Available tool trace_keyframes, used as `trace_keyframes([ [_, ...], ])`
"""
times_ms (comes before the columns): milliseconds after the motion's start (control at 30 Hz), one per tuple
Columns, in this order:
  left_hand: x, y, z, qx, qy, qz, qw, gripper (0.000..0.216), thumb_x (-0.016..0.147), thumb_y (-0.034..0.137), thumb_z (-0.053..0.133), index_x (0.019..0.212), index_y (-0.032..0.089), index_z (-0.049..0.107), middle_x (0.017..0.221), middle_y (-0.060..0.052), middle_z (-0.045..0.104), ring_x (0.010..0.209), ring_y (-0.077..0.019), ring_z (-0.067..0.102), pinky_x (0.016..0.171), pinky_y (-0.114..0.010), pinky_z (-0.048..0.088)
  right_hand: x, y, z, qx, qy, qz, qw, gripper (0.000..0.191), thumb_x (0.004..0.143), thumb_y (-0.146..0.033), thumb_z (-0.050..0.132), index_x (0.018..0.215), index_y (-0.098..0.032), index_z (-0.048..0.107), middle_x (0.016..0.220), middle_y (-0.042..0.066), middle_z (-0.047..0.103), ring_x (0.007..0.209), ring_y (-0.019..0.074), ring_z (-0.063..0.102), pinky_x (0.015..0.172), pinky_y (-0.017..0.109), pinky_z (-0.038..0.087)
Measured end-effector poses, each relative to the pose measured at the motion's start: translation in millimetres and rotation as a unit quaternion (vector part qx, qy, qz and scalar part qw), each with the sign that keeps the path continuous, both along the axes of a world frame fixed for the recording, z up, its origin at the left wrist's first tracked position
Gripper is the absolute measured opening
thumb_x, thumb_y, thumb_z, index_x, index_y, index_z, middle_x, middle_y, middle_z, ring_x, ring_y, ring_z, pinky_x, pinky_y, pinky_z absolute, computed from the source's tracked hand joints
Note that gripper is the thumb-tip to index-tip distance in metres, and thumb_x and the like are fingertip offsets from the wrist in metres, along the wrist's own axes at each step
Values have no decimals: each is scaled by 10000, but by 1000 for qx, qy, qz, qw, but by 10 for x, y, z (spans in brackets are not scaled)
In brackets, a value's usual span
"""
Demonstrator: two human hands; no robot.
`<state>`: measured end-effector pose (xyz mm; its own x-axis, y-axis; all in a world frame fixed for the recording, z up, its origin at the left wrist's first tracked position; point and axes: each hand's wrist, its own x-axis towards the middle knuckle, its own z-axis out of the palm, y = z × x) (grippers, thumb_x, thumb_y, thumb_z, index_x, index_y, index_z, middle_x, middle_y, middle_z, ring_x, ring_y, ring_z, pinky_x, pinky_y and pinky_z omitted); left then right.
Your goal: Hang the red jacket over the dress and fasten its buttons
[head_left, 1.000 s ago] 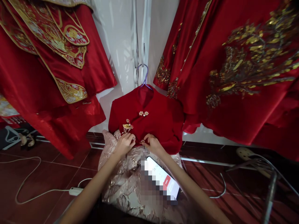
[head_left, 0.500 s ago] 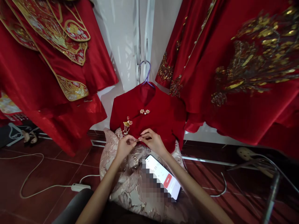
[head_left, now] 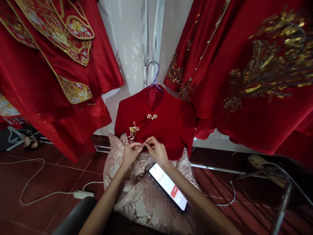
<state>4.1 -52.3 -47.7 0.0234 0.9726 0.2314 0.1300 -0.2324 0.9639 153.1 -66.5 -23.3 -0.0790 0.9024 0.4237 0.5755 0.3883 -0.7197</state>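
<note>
My left hand (head_left: pixel 130 152) and my right hand (head_left: pixel 157 150) meet fingertip to fingertip, both pinched on a small beaded piece (head_left: pixel 143 144). Its exact kind is too small to make out. Behind them hangs a dark red velvet top (head_left: pixel 167 120) on a purple hanger (head_left: pixel 156 76). Two flower-shaped pearl ornaments (head_left: pixel 152 116) sit on its chest. A gold fan-shaped brooch with bead tassels (head_left: pixel 133 130) lies on the garment just above my left hand. Under my wrists spreads a pale pink, shiny patterned fabric (head_left: pixel 137 209), with a lit phone (head_left: pixel 168 187) on it by my right forearm.
Red embroidered garments (head_left: pixel 102 62) hang at left, and red sequinned ones (head_left: pixel 256 117) at right. A white power strip (head_left: pixel 83 195) with its cable lies on the tiled floor at left. Shoes (head_left: pixel 30 143) stand further back. A metal stand leg (head_left: pixel 282 209) rises at lower right.
My right hand has shifted slightly left and its fingers have drawn closer together around the beaded piece, nearer my left fingertips. The view has moved slightly.
</note>
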Motion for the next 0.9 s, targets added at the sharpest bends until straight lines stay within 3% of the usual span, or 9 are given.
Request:
trace_keyframes([
  [200, -34, 50, 12, 18, 3, -31, 999, 150, 669, 235, 651, 787, 144, 670, 769, -55, 702, 723, -163, 652, 729, -306, 530, -13, 23, 30, 0, -36, -2, 999, 85, 860, -251, 468, 906, -249, 539, 875, 5, 658, 815, 153, 633, 708, 266, 502],
  [267, -36, 57, -23, 27, -4, -44, 999, 144, 686, 218, 629, 808, 144, 649, 776, -50, 690, 727, -152, 646, 736, -299, 527, 34, 44, 21, -20, -53, 13, 998, 157, 846, -230, 484, 995, -243, 533, 943, 24, 657, 847, 159, 634, 733, 276, 499],
  [400, -38, 51, -179, 41, -24, 0, 999, 247, 760, 188, 522, 1003, 167, 563, 907, -45, 629, 681, -111, 617, 680, -282, 525, 315, 64, -10, -117, -81, 145, 979, 694, 689, -272, 686, 1306, -192, 379, 1250, 126, 538, 1085, 231, 561, 865, 337, 472],
  [467, -42, 37, -238, 62, -6, 44, 997, 253, 793, 175, 466, 1034, 184, 541, 968, -47, 599, 695, -108, 600, 690, -291, 516, 489, 54, -6, -172, -76, 200, 962, 801, 633, -347, 734, 1330, -182, 375, 1321, 145, 476, 1121, 255, 537, 881, 350, 472],
  [600, -14, -33, -236, 128, 109, 56, 984, 232, 816, 151, 444, 985, 209, 591, 1000, -50, 576, 944, -167, 550, 870, -350, 447, 693, 24, 56, -224, -72, 209, 949, 651, 686, -438, 677, 1257, -195, 481, 1249, 118, 546, 1033, 241, 590, 850, 366, 497],
  [667, 29, -83, -214, 140, 164, 54, 975, 264, 827, 169, 451, 1041, 231, 594, 1020, -59, 538, 989, -183, 518, 883, -355, 432, 699, 10, 103, -229, -59, 201, 951, 591, 701, -430, 667, 1220, -192, 513, 1170, 111, 598, 987, 231, 608, 838, 383, 504],
  [767, 98, -144, -217, 152, 213, 74, 962, 326, 831, 191, 464, 1142, 243, 548, 1060, -72, 471, 1015, -195, 490, 887, -357, 426, 618, -13, 179, -199, -40, 201, 958, 477, 725, -379, 655, 1157, -203, 553, 1119, 91, 622, 985, 212, 605, 866, 396, 491],
  [900, 136, -170, -260, 177, 248, 87, 948, 334, 820, 178, 472, 1145, 222, 533, 1093, -82, 433, 1068, -215, 452, 948, -385, 386, 447, -8, 195, -143, 6, 250, 958, 438, 796, -336, 581, 1217, -247, 496, 1253, 60, 539, 1116, 177, 533, 941, 371, 452],
])
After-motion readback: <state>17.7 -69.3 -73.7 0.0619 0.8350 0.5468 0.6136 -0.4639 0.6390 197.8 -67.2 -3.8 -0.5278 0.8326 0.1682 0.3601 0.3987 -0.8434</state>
